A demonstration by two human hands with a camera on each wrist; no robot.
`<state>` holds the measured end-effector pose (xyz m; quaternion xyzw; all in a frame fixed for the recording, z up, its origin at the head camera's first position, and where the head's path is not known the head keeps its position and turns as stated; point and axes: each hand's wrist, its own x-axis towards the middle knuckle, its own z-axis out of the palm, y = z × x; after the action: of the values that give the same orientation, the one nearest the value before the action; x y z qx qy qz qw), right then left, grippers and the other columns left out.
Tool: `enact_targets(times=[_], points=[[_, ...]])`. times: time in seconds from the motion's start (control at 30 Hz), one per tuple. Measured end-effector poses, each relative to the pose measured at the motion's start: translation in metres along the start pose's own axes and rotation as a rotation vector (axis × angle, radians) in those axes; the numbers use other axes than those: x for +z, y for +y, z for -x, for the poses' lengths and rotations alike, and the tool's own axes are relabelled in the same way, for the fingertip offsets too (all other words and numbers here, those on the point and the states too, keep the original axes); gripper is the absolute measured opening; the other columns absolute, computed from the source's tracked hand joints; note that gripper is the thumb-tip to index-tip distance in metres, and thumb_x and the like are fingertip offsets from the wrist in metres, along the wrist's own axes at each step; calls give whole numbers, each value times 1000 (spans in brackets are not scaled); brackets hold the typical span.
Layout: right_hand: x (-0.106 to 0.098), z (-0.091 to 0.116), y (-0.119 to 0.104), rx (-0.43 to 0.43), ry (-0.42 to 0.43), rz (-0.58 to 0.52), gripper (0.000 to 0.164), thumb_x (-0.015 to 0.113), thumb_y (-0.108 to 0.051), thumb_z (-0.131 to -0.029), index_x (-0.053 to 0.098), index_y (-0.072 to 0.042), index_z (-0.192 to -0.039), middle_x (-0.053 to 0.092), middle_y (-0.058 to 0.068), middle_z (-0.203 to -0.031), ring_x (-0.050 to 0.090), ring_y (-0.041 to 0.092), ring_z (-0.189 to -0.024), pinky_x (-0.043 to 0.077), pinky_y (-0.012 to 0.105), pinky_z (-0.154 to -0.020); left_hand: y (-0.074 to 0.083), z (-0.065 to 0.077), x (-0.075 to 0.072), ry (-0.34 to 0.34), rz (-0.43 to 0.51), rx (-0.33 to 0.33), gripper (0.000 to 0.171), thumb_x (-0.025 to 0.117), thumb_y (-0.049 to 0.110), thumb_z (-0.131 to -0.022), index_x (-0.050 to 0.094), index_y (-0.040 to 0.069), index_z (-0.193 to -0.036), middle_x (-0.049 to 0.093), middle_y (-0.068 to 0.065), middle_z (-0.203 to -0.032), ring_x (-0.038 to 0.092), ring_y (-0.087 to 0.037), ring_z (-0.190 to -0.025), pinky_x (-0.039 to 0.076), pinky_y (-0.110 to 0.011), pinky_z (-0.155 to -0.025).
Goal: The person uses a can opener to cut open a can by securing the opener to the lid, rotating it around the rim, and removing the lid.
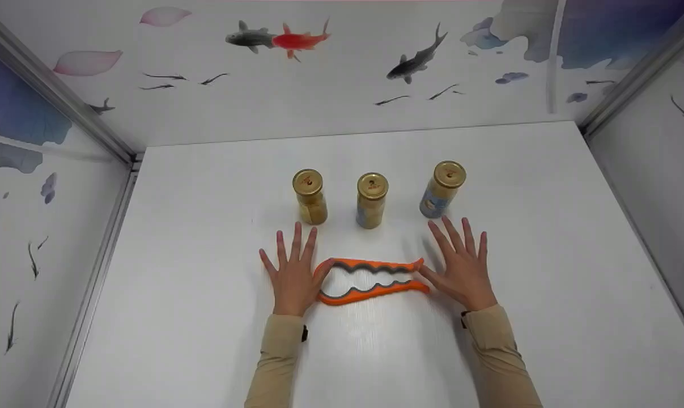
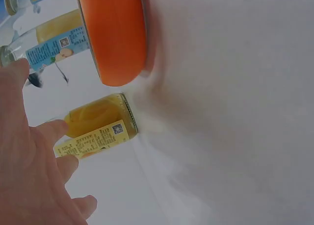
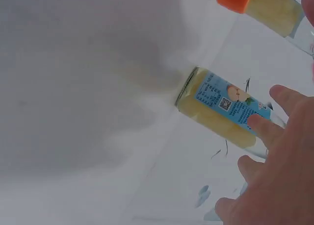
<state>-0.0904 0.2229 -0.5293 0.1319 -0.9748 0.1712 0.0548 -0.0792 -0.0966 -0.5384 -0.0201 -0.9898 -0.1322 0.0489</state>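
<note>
An orange jar opener (image 1: 370, 293) with wavy grey inner edges lies on the white table between both hands. My left hand (image 1: 294, 283) is spread, its thumb at the opener's rounded joined end, the fingers pointing toward the jars. Likewise spread, my right hand (image 1: 465, 277) has its thumb by the tip of the upper handle. Just beyond stand three glass jars with gold lids: a left jar (image 1: 313, 207) with a yellow label, a middle jar (image 1: 370, 209) and a right jar (image 1: 437, 195) with blue labels. Pale fruit fills the right jar (image 3: 218, 107) in the right wrist view.
White panels with painted fish (image 1: 301, 41) and petals enclose the table (image 1: 194, 238) at the back and sides. Metal frame posts (image 1: 92, 113) run along the corners. Both forearms, in tan sleeves (image 1: 276, 362), reach in from the near edge.
</note>
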Motion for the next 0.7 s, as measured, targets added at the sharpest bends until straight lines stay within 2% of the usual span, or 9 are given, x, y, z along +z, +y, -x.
enact_targets(times=[0.2,0.4,0.5,0.57,0.7], points=[[5,-3,-14,-100,-117,-136,87,72,-53,-81,36,-15,-150,31,13,-154,10,36,-144,3,60,-111,8,-9,-2,-43,20,-12,75,46,63,-92,29,23,-153,13,-5,-160,5,-39,-144,-1,-69,-106],[11,-8,-29,-199,-221,-185,86,84,-38,-74,44,-12,-145,47,14,-140,28,38,-138,14,61,-110,3,-22,-4,-51,91,-56,75,48,61,-93,30,19,-153,14,-5,-160,6,-39,-144,-1,-68,-106],[14,-9,-34,-206,-265,-181,85,87,-28,-72,46,-10,-143,52,13,-131,38,36,-130,17,59,-110,-1,-29,-6,-65,122,-86,76,46,61,-94,29,18,-154,13,-5,-160,6,-38,-144,-2,-67,-107],[17,-9,-37,-196,-290,-165,82,87,-23,-72,47,-8,-142,53,13,-127,44,33,-124,23,55,-109,-5,-33,-6,-78,143,-100,77,46,61,-94,27,17,-154,13,-5,-160,6,-39,-144,-3,-67,-107],[18,-10,-41,-170,-315,-110,69,87,-18,-71,56,-5,-131,56,9,-112,53,26,-100,44,46,-93,-12,-41,-5,-102,188,-133,81,46,61,-94,23,13,-155,12,-8,-160,6,-40,-144,-2,-66,-108]])
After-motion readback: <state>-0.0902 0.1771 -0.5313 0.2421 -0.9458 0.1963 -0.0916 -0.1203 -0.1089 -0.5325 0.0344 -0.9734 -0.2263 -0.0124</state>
